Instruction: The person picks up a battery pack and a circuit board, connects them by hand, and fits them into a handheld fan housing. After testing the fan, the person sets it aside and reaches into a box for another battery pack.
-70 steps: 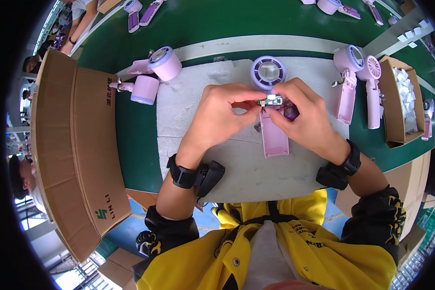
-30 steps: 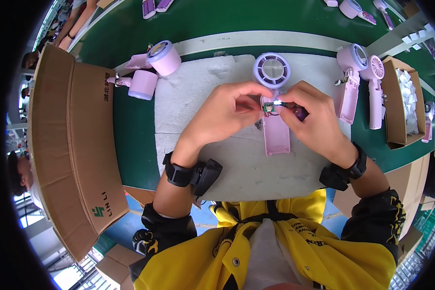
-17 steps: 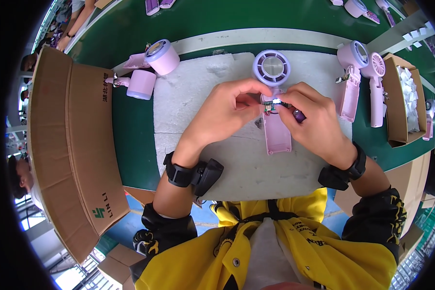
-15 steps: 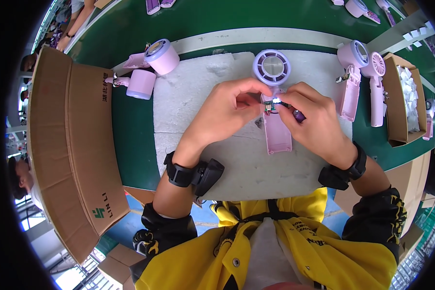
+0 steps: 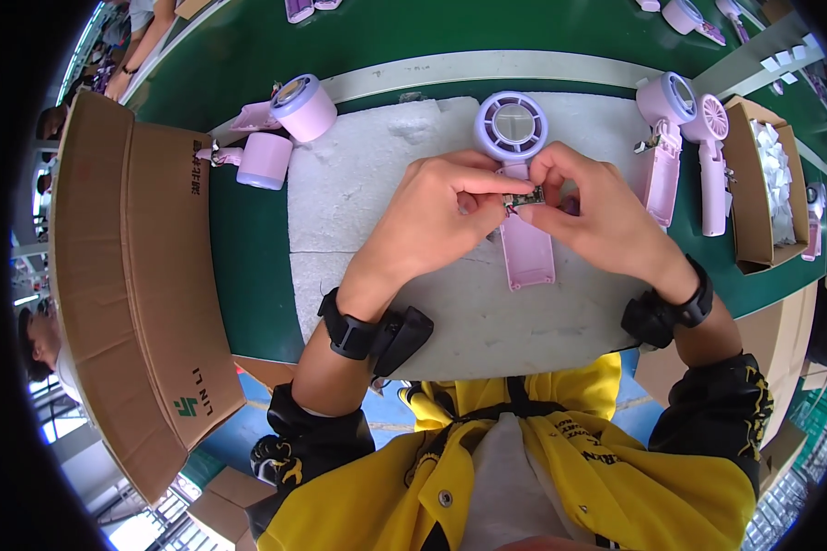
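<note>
A small green circuit board (image 5: 526, 197) is pinched between my two hands, just above a pink handheld fan shell (image 5: 528, 258). My left hand (image 5: 441, 209) grips its left end with thumb and forefinger, the forefinger stretched along the upper edge. At the right end, my right hand (image 5: 597, 204) has thumb and fingertips closed on the board. Thin wires hang below the board by my left thumb. The shell's round lilac fan head (image 5: 511, 127) points away from me. Something dark purple shows inside my right hand, too covered to name.
A white foam mat (image 5: 358, 197) lies under the work. Pink fan parts (image 5: 265, 161) stand at left, open fan bodies (image 5: 663, 174) at right. An open carton (image 5: 749, 216) holds white pieces. A tall cardboard box (image 5: 147, 275) borders the left side; a pale rail (image 5: 487, 64) crosses behind.
My left forefinger now stretches across the top of the board, and my right fingers have shifted up along it. The bright white spot on the board is no longer visible.
</note>
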{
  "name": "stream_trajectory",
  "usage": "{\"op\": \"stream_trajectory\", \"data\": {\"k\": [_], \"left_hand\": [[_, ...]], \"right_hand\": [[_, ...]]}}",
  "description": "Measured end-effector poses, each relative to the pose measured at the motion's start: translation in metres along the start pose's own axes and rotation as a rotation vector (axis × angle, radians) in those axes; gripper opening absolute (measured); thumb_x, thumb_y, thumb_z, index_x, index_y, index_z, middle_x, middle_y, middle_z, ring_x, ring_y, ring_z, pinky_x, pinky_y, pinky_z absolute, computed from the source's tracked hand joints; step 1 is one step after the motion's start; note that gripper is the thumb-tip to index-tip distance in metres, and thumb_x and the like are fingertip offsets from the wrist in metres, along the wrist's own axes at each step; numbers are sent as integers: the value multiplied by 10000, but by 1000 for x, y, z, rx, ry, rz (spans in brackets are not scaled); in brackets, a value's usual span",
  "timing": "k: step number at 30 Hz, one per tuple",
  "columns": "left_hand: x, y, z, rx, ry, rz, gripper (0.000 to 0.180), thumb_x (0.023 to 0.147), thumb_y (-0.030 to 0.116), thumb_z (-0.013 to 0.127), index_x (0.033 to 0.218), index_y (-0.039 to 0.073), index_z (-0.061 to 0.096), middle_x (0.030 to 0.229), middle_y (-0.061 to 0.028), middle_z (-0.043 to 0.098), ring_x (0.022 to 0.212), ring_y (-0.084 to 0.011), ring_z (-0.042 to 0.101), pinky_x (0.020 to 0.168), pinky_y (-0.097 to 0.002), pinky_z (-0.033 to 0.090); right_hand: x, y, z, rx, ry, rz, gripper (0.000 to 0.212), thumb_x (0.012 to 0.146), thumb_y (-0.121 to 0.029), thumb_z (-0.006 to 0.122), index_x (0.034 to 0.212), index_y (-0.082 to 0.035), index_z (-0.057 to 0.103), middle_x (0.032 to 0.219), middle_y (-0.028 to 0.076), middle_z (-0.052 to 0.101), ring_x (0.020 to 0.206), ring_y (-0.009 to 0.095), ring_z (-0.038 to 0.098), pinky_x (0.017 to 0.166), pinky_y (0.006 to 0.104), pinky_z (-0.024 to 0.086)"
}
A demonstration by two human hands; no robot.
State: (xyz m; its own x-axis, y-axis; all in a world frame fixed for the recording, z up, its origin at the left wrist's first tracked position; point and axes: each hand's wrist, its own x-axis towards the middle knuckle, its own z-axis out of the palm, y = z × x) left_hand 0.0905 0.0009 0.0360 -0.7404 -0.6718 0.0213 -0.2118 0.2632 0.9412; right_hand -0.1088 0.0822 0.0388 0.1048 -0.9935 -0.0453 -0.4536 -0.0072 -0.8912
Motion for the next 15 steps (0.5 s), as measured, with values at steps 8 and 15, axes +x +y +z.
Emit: {"op": "stream_trajectory", "data": {"k": [8, 15], "left_hand": [[0, -4, -11, -25, 9, 49, 349, 780, -36, 602, 1078, 85, 739, 955, -98, 659, 768, -187, 637, 691, -281, 510], [2, -5, -16, -63, 50, 6, 355, 764, -61, 604, 1081, 57, 712, 1007, -84, 647, 819, -180, 638, 748, -274, 527]], "right_hand": [[1, -12, -31, 360, -381, 248, 409, 858, -22, 637, 1246, -55, 510, 1071, 62, 576, 702, 116, 616, 526, 242, 481], [6, -16, -34, 366, -227, 348, 345, 916, -83, 627, 1250, -47, 550, 970, 61, 627, 758, 132, 655, 518, 240, 506]]}}
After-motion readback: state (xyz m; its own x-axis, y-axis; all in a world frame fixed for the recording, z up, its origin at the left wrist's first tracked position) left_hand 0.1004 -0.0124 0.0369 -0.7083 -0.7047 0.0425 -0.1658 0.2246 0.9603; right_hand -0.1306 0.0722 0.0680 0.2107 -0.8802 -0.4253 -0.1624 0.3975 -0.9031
